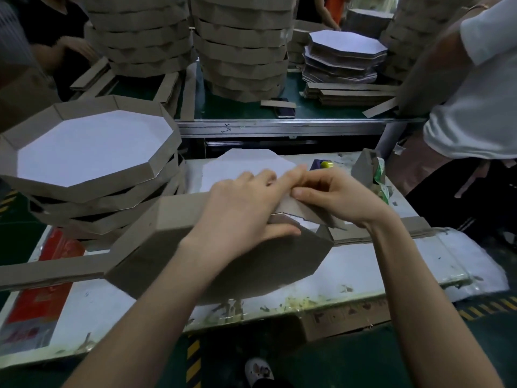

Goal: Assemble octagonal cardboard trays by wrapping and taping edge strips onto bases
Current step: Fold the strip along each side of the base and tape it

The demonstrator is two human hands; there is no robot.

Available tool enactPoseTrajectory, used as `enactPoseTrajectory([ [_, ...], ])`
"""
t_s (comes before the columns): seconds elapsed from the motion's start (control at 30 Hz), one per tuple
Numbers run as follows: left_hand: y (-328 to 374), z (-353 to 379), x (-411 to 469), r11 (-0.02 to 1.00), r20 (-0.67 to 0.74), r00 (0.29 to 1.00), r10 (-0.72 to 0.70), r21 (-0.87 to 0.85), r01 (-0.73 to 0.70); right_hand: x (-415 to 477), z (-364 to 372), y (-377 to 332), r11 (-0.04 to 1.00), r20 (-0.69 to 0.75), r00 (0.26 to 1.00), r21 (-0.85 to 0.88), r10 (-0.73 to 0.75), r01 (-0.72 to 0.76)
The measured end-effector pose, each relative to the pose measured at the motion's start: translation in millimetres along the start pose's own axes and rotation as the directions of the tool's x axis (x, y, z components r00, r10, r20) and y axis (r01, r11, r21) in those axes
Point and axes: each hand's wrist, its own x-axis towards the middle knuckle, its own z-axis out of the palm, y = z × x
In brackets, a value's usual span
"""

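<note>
**Tray assembly at the work table, head view.** An octagonal tray [223, 264] stands tilted on the white work table [377, 264] at the centre of the frame, with its brown underside toward the camera. An edge strip [173, 217] is folded along its upper-left sides. A loose length of this strip trails off toward the left edge of the frame, and another brown length lies along the table to the right.

The left hand [240, 217] straddles the tray's top rim. Its fingers lie nearly straight over the far side and its thumb presses on the brown face, so the rim is clamped between them. The right hand [333, 196], just beside it and touching it at the fingertips, has its fingers curled and pinches the strip's end against the rim with thumb and forefinger.

A flat white base [246, 163] lies on the table behind the hands. A stack of finished trays [92, 152] fills the upper left. A tape roll [380, 170] sits near the table's right edge.

On the green bench beyond, tall columns of trays [240, 51] stand at top centre and a pile of flat bases [347, 49] at upper right. A phone [285, 111] lies between them. A second person in a white shirt [481, 107] stands at the right edge of the frame.
</note>
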Motion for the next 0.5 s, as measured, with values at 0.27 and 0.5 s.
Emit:
enactPoseTrajectory([
  [0.27,-25.3,-5.2,-11.6,0.935,-0.137,0.989,-0.057,-0.354,0.004,-10.3,-28.5,0.3,0.999,0.002,0.999,-0.021,0.041,-0.041],
  [0.5,-33.1,24.1,-43.4,0.787,-0.127,0.970,-0.208,-0.611,0.089,9.0,-14.0,-17.1,0.994,0.071,0.997,-0.107,-0.005,0.012],
])
